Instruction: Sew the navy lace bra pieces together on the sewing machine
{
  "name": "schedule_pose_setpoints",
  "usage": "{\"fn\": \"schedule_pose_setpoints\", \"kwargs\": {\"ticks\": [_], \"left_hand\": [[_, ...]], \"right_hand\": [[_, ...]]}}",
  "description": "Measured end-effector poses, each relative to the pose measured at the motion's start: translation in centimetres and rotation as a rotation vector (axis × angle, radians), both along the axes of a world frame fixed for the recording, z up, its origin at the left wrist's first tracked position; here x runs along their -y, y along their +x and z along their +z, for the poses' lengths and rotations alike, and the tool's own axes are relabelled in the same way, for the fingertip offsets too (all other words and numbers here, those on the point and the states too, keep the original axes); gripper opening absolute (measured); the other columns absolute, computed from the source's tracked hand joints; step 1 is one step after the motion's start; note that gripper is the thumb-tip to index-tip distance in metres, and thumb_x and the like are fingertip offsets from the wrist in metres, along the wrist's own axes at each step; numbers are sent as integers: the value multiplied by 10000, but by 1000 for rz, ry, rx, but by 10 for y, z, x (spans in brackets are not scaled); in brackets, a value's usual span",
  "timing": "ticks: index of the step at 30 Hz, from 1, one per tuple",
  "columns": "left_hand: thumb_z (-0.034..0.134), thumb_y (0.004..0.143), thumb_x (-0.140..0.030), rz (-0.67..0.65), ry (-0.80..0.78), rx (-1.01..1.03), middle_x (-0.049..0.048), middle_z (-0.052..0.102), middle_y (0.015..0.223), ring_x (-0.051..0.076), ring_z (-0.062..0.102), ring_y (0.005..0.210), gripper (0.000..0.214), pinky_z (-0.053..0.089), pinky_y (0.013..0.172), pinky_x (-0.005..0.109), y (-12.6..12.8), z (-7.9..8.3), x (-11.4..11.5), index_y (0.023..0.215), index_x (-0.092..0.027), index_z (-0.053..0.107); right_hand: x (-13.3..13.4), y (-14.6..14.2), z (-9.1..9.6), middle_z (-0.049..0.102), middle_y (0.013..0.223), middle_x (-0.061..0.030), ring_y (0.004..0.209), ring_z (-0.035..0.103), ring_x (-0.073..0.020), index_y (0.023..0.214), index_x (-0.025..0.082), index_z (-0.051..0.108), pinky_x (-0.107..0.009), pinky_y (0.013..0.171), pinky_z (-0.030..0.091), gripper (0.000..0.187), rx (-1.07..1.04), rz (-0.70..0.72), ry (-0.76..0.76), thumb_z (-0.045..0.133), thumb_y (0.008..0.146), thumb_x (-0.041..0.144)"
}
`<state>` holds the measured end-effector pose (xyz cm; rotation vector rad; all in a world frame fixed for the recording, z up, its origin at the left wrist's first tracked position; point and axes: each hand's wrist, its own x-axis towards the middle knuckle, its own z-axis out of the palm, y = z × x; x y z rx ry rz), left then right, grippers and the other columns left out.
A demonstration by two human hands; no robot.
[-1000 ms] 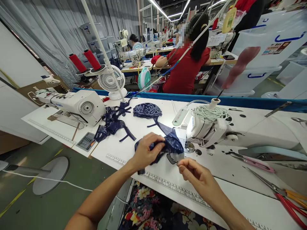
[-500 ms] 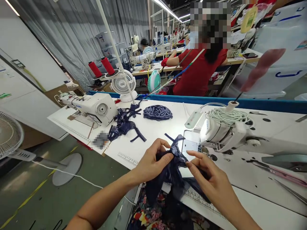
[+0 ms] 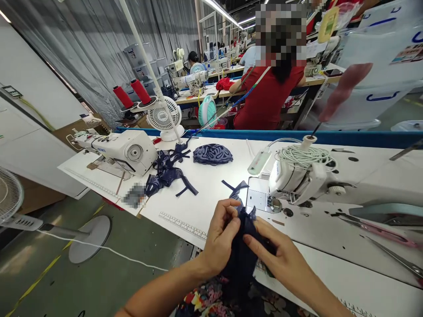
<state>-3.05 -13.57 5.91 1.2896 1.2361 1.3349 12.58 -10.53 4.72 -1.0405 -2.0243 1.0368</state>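
Both hands are on a navy sheer garment piece (image 3: pixel 243 259) with narrow strap ends, in front of the sewing machine's needle area. My left hand (image 3: pixel 220 237) pinches its upper edge between thumb and curled fingers. On the other side, my right hand (image 3: pixel 272 242) is closed on the same cloth, thumb on top. The garment's lower part hangs over the table edge to the lap; folds hide some fingertips. Just beyond the hands, a strap end (image 3: pixel 231 187) lies on the table beside the metal plate (image 3: pixel 256 196) of the white sewing machine (image 3: pixel 294 176).
A patterned navy cup piece (image 3: pixel 213 154) and a heap of navy strapped garments (image 3: pixel 167 174) lie on the table. A second sewing machine (image 3: pixel 122 147) stands left. Scissors (image 3: pixel 396 255) lie at right. A person in red (image 3: pixel 264 97) sits beyond the table.
My hands have drawn closer together and the cloth between them is now gathered upright. The right hand has moved left and a little down. The whole view has shifted slightly.
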Motion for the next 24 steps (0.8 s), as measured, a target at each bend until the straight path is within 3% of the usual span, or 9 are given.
{"fn": "schedule_pose_setpoints", "kwargs": {"ticks": [6,9,12,14,17,22,24], "left_hand": [[438,949,-155,-244,166,-505,62,536,1018,180,524,934,378,450,809,295,-23,15,-5,1297,-271,532],[436,960,-162,-290,239,-601,60,552,965,173,538,855,367,461,744,291,-23,17,-10,1299,-260,537],[488,960,-194,-260,311,-643,59,577,931,174,555,846,222,475,742,291,-19,11,-15,1145,-220,608],[491,957,-184,-190,360,-670,64,587,930,186,558,886,157,483,781,309,-15,4,-16,1045,-204,620],[442,965,-144,-108,376,-618,68,585,944,176,566,899,165,500,788,298,-11,-5,-15,981,-192,600],[418,962,-98,-134,407,-578,37,571,867,125,585,791,212,515,697,220,-6,-12,-12,983,-198,604],[420,965,-97,-135,427,-582,34,565,864,116,591,776,230,521,684,209,-6,-13,-12,996,-205,620]], "right_hand": [[-7,33,-4,565,800,-29,638,523,-140,861,239,585,-279,548,376,171,165,59,317,490,967,334],[-6,37,-7,604,858,-43,671,566,-146,893,241,608,-277,552,378,144,226,62,464,507,959,319],[-4,39,-8,634,891,-56,700,595,-160,876,244,626,-279,560,394,167,232,42,521,509,958,331],[-3,41,-8,643,905,-56,721,603,-166,882,252,633,-278,577,411,166,210,41,471,517,954,348],[-2,43,-7,624,838,-32,679,578,-156,909,262,607,-276,594,432,185,150,32,232,480,969,383],[-8,37,-9,629,878,-19,752,587,-168,1105,277,575,-268,592,447,310,14,-130,-135,541,912,516],[-12,33,-10,617,826,-13,731,568,-165,1048,259,627,-258,561,430,345,-56,-107,-244,565,881,554]]}}
